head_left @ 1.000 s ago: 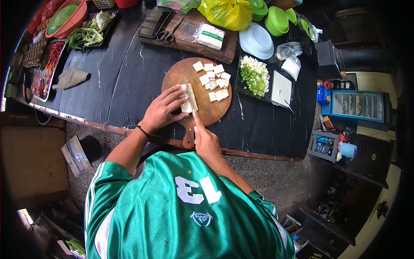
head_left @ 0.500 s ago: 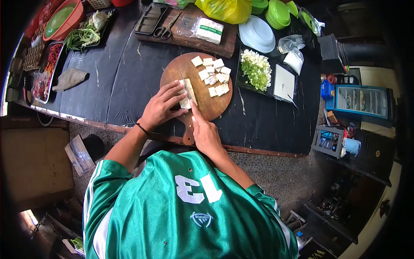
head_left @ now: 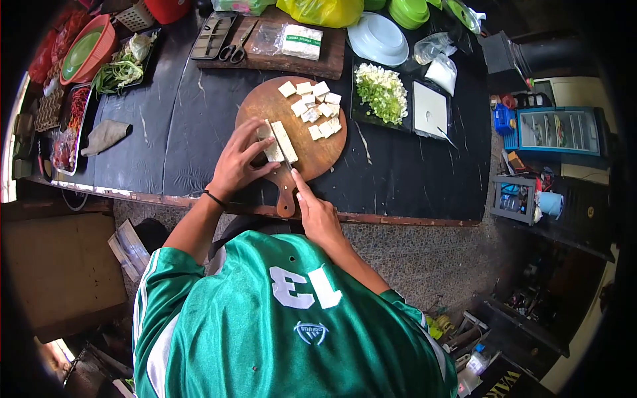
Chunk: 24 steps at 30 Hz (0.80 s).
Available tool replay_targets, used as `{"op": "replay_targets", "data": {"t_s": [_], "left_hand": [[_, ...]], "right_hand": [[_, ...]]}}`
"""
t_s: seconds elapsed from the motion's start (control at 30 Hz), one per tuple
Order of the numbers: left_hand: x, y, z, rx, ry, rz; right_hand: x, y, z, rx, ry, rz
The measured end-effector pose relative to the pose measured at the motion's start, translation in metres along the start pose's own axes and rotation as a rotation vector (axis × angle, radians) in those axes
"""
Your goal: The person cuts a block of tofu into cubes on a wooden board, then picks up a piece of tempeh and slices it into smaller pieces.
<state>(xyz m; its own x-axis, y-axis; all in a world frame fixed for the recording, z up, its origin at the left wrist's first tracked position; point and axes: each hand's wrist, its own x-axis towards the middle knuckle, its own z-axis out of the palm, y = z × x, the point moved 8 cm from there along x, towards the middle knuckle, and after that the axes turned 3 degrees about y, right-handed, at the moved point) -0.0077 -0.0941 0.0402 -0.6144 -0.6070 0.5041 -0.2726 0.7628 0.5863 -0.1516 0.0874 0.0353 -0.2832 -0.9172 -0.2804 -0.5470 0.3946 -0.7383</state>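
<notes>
A round wooden board (head_left: 312, 156) with a handle lies near the front edge of the table. On it a white block is cut lengthwise, and its right strip (head_left: 284, 140) lies beside the left piece (head_left: 271, 151). My left hand (head_left: 240, 162) curls its fingers over the left piece, holding it. My right hand (head_left: 318, 215) is closed round a knife (head_left: 283, 150), index finger along it, the thin blade between the two pieces. Several white cubes (head_left: 310, 114) lie on the board's upper right.
Behind the board, a thick wooden slab (head_left: 265, 63) bears scissors (head_left: 233, 52) and a white packet (head_left: 301, 42). A black tray (head_left: 371, 121) of chopped greens stands right of it. A grey cloth (head_left: 106, 137) and a vegetable tray (head_left: 150, 61) are at left.
The white block now shows a gap, with a strip apart on the right of the blade. My left fingers have lifted and bent a little. The view has shifted slightly.
</notes>
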Motion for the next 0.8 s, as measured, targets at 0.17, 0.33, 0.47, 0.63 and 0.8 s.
{"op": "replay_targets", "data": {"t_s": [0.17, 0.33, 0.47, 0.63, 0.8], "left_hand": [[0.002, -0.003, 0.006, 0.068, -0.115, -0.06], [-0.005, -0.016, 0.008, 0.063, -0.074, -0.134], [-0.004, -0.026, -0.006, 0.091, 0.063, -0.249], [0.015, -0.045, -0.007, -0.139, 0.008, -0.268], [0.041, -0.012, -0.022, 0.151, -0.213, -0.06]], "right_hand": [[-0.025, 0.008, -0.011, 0.004, -0.041, -0.03], [-0.047, 0.025, -0.02, -0.091, 0.07, -0.228], [-0.062, 0.023, -0.034, -0.188, -0.024, -0.107], [-0.083, 0.027, -0.06, -0.11, 0.071, -0.171], [-0.088, 0.048, -0.111, -0.038, 0.425, -0.135]]}}
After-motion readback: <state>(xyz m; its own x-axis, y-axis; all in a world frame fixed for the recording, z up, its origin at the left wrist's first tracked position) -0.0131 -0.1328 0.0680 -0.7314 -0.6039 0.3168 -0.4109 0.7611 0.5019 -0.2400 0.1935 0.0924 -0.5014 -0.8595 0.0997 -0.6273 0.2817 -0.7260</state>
